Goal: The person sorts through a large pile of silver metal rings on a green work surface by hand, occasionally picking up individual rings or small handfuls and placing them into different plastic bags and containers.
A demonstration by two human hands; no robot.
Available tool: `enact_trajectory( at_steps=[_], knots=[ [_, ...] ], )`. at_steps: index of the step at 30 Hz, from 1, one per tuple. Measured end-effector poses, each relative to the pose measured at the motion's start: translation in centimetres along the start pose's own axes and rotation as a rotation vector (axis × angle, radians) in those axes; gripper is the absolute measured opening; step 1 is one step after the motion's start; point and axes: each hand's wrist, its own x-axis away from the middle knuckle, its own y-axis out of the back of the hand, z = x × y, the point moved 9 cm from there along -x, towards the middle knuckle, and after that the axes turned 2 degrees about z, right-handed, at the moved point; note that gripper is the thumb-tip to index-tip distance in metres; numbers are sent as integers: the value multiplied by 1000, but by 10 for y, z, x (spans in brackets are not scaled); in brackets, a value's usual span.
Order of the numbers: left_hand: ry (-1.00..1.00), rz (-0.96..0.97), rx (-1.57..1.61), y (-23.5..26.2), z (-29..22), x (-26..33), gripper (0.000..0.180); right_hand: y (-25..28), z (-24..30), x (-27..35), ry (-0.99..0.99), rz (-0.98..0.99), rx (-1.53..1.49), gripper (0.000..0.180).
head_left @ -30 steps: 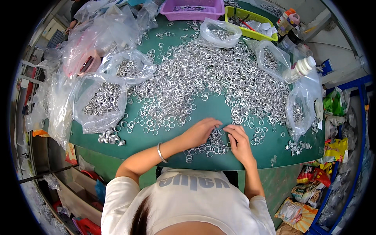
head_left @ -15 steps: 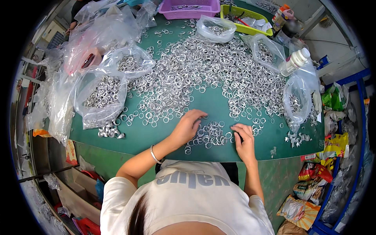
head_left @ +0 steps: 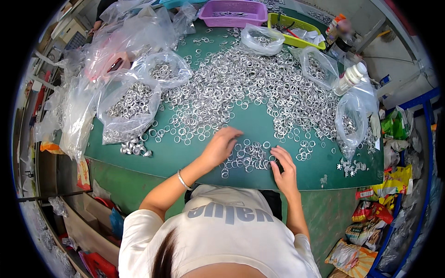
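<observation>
A small group of silver metal rings (head_left: 250, 156) lies on the green tabletop between my two hands. My left hand (head_left: 222, 146) is at the left side of this group, its fingers stretched out just above the rings and nothing visible in them. At the right edge of the group is my right hand (head_left: 284, 170), thumb and fingers apart, with its fingertips by the outermost rings. Beyond both hands spreads a large heap of similar rings (head_left: 222, 83), curving round a patch of green surface. A bracelet (head_left: 182, 180) circles my left wrist.
Clear plastic bags of rings stand at left (head_left: 130, 109) and right (head_left: 351, 123). A purple basin (head_left: 234, 21), a yellow-green tray (head_left: 296, 39) and a white bottle (head_left: 350, 78) sit farther back. Blue shelving (head_left: 415, 185) with packages borders the right side.
My right thumb and fingers have spread wider, close against the small group. My left fingers have straightened a little. The whole view has shifted slightly.
</observation>
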Motion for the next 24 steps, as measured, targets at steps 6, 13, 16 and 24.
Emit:
enact_trajectory(
  at_steps=[6,13,16,24],
  knots=[
    [26,100,-259,-28,-8,-19,24,-18,13,-22,63,46,131,48],
    [72,85,-34,-29,12,-39,5,-27,9,-16,88,120,146,53],
    [114,-33,-63,-11,22,-58,5,-27,14,-19,81,92,113,57],
    [-134,-15,-16,-5,-28,-14,14,-26,10,-23,124,134,95,58]
  ],
)
